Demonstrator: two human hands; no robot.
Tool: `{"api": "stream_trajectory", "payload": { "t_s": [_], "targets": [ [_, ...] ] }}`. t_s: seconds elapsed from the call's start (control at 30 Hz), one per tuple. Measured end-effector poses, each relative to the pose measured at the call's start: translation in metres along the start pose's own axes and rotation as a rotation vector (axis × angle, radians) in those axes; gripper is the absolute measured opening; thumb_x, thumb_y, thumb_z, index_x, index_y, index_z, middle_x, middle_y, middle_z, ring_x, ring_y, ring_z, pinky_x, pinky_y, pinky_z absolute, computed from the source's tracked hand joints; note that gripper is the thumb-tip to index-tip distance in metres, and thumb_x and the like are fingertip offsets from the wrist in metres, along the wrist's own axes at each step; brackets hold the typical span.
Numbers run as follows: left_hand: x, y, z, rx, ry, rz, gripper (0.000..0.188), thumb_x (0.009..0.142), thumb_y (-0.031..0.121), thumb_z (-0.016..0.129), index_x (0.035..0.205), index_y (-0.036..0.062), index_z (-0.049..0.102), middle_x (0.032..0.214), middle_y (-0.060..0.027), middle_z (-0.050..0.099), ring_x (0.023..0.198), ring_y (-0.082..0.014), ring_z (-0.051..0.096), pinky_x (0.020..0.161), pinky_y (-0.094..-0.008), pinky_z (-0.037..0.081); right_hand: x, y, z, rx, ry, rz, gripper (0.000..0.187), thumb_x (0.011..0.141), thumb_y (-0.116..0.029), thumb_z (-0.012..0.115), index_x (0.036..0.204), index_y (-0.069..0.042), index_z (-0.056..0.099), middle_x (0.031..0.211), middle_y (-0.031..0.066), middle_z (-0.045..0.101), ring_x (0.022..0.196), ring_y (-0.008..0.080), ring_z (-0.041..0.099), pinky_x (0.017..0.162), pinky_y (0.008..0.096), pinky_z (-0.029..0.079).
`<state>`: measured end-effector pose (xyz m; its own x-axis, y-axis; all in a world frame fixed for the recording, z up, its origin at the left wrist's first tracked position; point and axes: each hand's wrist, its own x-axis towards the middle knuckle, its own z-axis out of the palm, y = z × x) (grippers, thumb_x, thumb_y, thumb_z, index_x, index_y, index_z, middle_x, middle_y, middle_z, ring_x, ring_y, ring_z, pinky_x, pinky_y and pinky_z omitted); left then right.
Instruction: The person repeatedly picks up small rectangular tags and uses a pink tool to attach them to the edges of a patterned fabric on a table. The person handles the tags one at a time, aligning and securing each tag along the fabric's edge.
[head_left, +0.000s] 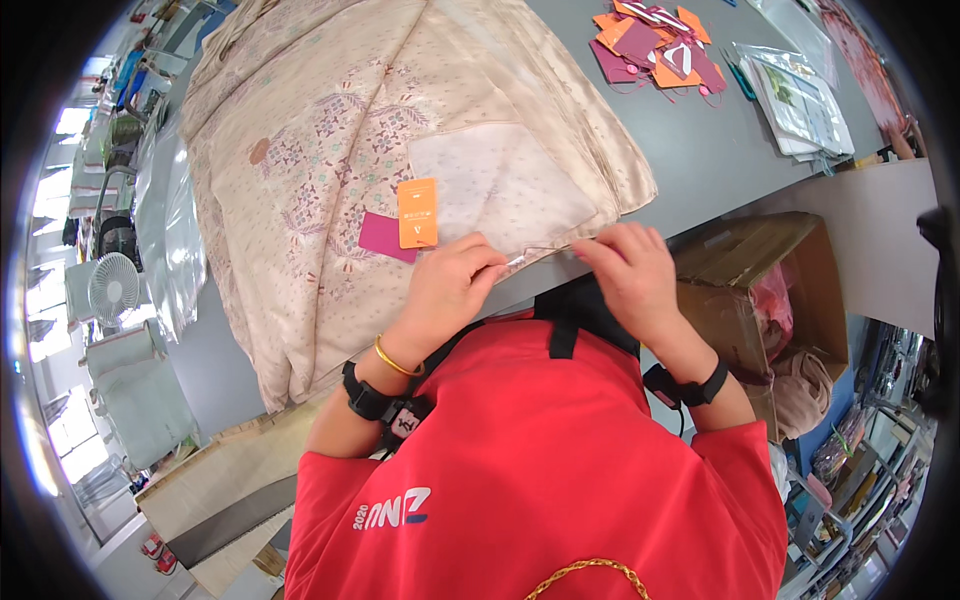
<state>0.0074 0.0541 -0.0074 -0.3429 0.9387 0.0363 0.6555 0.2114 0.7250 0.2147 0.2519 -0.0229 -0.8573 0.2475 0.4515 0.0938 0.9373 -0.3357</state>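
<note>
A beige garment (300,130) with a floral pattern lies spread on the grey table, its near edge just beyond my hands. My left hand (455,285) is closed in a pinch beside an orange hang tag (417,213) and a purple tag (385,237) on the cloth. A small shiny clear bit shows at its fingertips, too small to name. Thumb and finger of my right hand (635,265) pinch a thin string (548,248), which runs toward the left fingertips. Beyond the hands, a pale translucent square (495,175) rests on the garment.
A pile of orange and purple tags (660,50) sits at the table's far right, near clear-bagged packets (798,105). At right below the table stands an open cardboard box (745,260) with cloth inside. Clear plastic sheeting (168,230) hangs at the left edge; a fan (114,288) stands beyond.
</note>
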Motion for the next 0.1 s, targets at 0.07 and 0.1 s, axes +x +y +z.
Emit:
{"api": "stream_trajectory", "payload": {
  "t_s": [0.07,0.1],
  "targets": [
    [-0.0019,-0.0021,0.0,-0.041,-0.012,-0.05,0.006,0.097,0.005,0.075,0.098,-0.0001,0.078,0.093,-0.0132,0.071,0.084,-0.028,0.072,0.073,-0.0382,0.055,0.005,-0.0129,0.0077,-0.017,-0.064,-0.005,0.041,0.079,-0.004,0.073,0.118,-0.017,0.076,0.099,0.0009,0.062,0.091,0.0233,0.063,0.078,0.0374,0.045],
    [-0.003,-0.0032,-0.001,-0.039,-0.03,-0.061,0.008,0.098,0.006,0.075,0.103,0.0,0.078,0.097,-0.0127,0.073,0.084,-0.0252,0.073,0.073,-0.0379,0.055,0.0067,-0.0153,0.0057,-0.017,-0.045,-0.006,0.041,0.079,-0.004,0.073,0.118,-0.017,0.076,0.099,0.0009,0.062,0.091,0.0233,0.063,0.078,0.0374,0.045]
  ]
}}
